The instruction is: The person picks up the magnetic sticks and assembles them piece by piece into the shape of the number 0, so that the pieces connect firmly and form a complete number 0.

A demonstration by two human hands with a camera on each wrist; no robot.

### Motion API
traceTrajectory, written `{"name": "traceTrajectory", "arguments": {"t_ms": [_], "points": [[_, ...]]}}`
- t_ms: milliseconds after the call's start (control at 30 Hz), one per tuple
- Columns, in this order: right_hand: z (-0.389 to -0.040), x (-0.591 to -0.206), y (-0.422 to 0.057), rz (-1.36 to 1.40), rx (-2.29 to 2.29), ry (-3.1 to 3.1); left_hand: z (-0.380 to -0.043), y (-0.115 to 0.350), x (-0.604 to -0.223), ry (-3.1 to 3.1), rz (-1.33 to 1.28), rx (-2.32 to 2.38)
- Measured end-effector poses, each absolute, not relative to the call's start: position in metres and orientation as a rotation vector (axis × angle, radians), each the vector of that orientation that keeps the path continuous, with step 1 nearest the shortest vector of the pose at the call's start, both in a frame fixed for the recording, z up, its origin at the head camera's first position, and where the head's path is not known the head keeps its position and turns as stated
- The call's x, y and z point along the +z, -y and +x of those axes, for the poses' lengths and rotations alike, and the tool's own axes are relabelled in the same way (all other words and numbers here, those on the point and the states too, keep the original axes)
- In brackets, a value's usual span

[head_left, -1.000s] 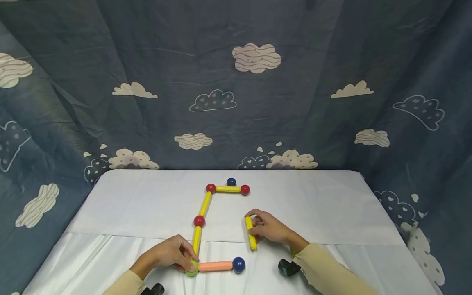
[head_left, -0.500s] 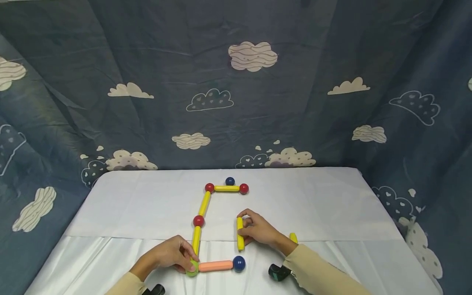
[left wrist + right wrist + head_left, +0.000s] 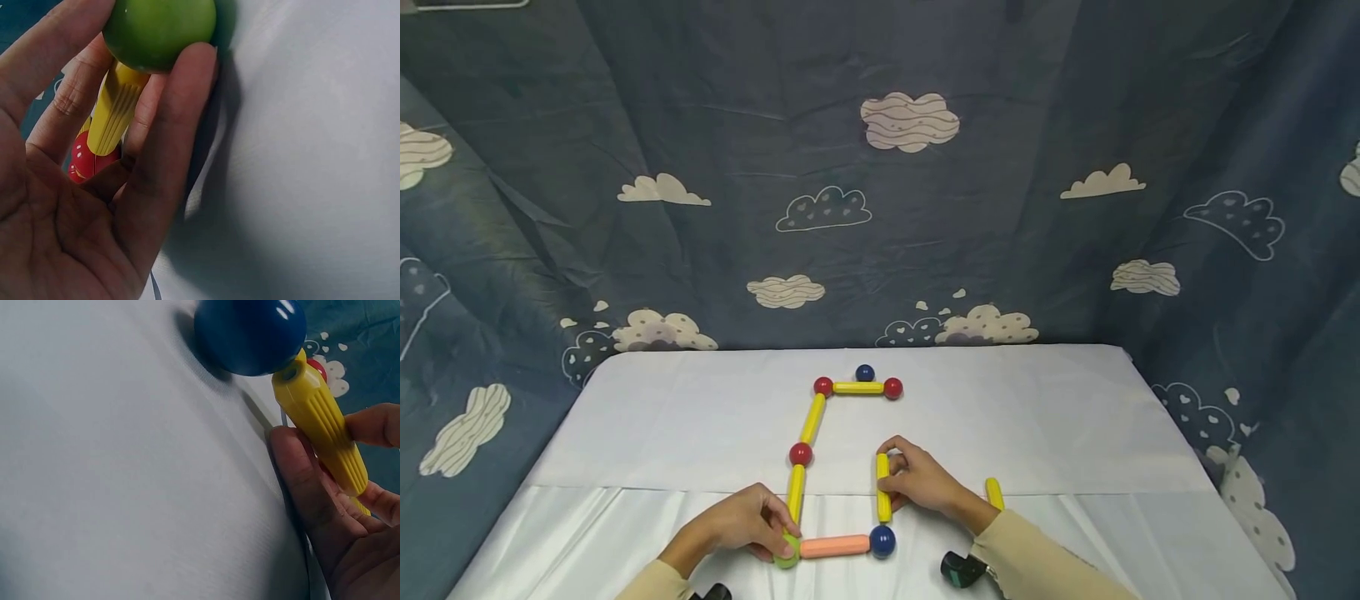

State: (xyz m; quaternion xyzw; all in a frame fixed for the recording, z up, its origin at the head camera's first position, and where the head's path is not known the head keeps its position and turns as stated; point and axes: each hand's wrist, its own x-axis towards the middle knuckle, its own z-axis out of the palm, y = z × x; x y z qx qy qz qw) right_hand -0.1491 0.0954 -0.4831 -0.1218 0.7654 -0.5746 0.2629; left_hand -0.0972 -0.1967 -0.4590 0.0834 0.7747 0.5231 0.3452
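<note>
My left hand [image 3: 741, 522] pinches a lime-green ball [image 3: 786, 560], seen between thumb and fingers in the left wrist view. From that ball a yellow rod [image 3: 796, 493] runs back to a red ball [image 3: 801, 454], and a salmon rod [image 3: 835, 547] runs right to a blue ball [image 3: 883, 542]. With thumb and fingers my right hand [image 3: 925, 482] holds another yellow rod [image 3: 322, 422]. Its near end is right by the blue ball [image 3: 250, 334]; whether they touch I cannot tell.
Farther back, a second yellow rod [image 3: 812, 419] leads to a red ball [image 3: 823, 387], and a third yellow rod [image 3: 859, 388] joins it to another red ball [image 3: 892, 388]. A loose blue ball [image 3: 865, 372] lies behind. One yellow rod [image 3: 994, 492] lies beyond my right wrist.
My right hand has moved left and toward me with the yellow rod, turning it nearly straight, its near end now at the blue ball. The left hand stays on the green ball.
</note>
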Motion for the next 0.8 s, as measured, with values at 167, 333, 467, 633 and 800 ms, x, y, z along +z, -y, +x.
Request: {"name": "traceTrajectory", "arguments": {"t_ms": [167,333,467,633,800], "points": [[-0.1462,-0.4820,-0.0948,-0.336,-1.564,-2.069,-0.0963,0.1963,-0.4581,-2.021,0.207,1.347],[-0.1461,-0.4814,-0.0944,-0.338,-1.535,-2.120,-0.0972,0.1958,-0.4577,-2.004,0.203,1.358],[-0.1468,-0.4816,-0.0931,-0.353,-1.480,-2.199,-0.0973,0.1967,-0.4583,-2.015,0.201,1.355],[-0.1480,-0.4810,-0.0929,-0.370,-1.400,-2.257,-0.0975,0.1973,-0.4591,-2.018,0.194,1.348],[-0.1509,-0.4783,-0.0927,-0.419,-1.330,-2.314,-0.0972,0.1973,-0.4594,-2.007,0.191,1.359]]}}
